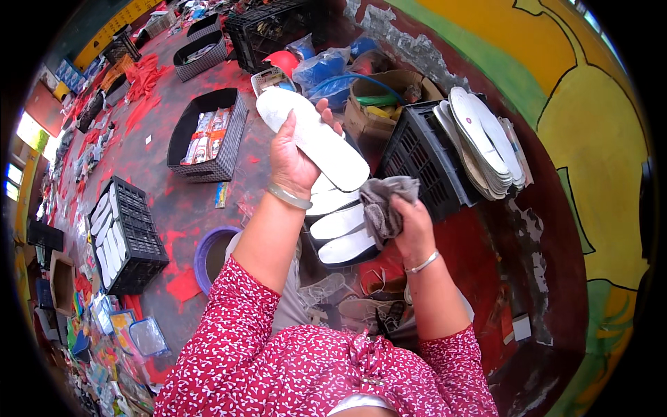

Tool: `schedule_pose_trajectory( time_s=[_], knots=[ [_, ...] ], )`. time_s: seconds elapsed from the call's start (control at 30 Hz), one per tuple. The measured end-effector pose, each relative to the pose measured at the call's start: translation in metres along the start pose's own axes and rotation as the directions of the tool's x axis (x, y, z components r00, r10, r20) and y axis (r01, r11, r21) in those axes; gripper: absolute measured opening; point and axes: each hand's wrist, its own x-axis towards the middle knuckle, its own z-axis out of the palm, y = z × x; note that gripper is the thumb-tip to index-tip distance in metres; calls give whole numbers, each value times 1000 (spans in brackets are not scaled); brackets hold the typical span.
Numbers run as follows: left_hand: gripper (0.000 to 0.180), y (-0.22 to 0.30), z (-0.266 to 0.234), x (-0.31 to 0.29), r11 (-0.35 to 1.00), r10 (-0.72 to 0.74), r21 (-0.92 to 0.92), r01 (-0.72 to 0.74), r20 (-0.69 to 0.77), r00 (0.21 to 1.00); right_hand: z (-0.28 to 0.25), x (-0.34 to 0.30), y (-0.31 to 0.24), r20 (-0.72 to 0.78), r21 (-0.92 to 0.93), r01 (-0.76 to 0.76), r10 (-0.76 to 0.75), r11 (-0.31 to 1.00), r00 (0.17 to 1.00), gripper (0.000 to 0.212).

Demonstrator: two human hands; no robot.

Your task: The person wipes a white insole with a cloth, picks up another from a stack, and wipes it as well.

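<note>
My left hand grips a white shoe insole by its side, thumb on top, holding it up at a slant. In my right hand a crumpled grey cloth is bunched, just below the insole's near end. Under both hands several more white insoles lie side by side in a dark tray, partly covered by the raised insole and the cloth. To the right, a stack of white insoles rests on top of a black plastic crate.
A grey woven basket with packets stands ahead left. Another black crate of insoles sits farther left, near a purple basin. Behind the tray is a cardboard box. Shoes lie by my legs; a painted wall bounds the right.
</note>
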Motion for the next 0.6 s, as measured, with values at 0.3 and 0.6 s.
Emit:
schedule_pose_trajectory(
  time_s=[0.3,0.6],
  knots=[
    [37,-39,12,-16,916,-148,393,80,145,978,3,0,-37,181,234,70,-115,970,977,48],
    [37,-73,8,-22,832,-47,555,-7,85,995,19,4,-11,178,-220,221,-184,950,967,54]
  ],
)
